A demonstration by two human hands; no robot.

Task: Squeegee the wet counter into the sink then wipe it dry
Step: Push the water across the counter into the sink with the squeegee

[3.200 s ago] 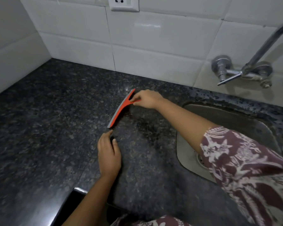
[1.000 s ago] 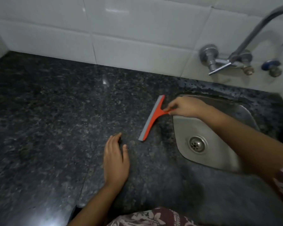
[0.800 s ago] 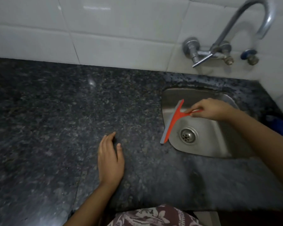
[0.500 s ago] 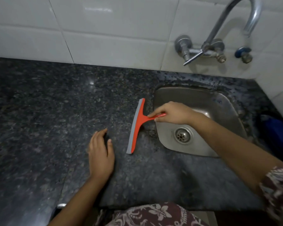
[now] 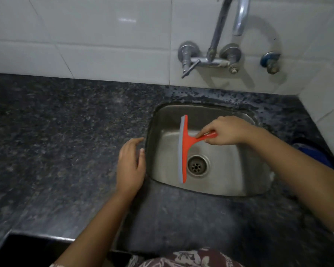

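Across it comes: half a second ago the squeegee [image 5: 184, 151] sat on the counter [image 5: 56, 141] left of the basin, and now it is out over the sink [image 5: 245, 180], blade clear of the stone; the left hand [image 5: 130, 164] has slid rightward too, up to the sink's left rim. The right hand [image 5: 227, 131] grips the orange handle, fingers curled round it and forefinger laid along the stem; the handle points right into that fist while the blade runs from the far side of the basin towards the near side, grey rubber edge facing left. The blade's near end hangs just left of the drain [image 5: 197, 165]; whether the rubber touches the steel I cannot tell. The left hand lies flat and released on the counter, palm down, fingers loosely straight, holding nothing, its thumb side right at the sink's left rim; the squeegee is to its right, apart from it, with the rim between them. The tap [image 5: 216, 35] stands on the tiled wall behind the sink, spout arching over the far edge; something blue [image 5: 314, 153] sits at the counter's right edge beyond the right forearm; a patterned garment [image 5: 185, 258] shows at the near edge.
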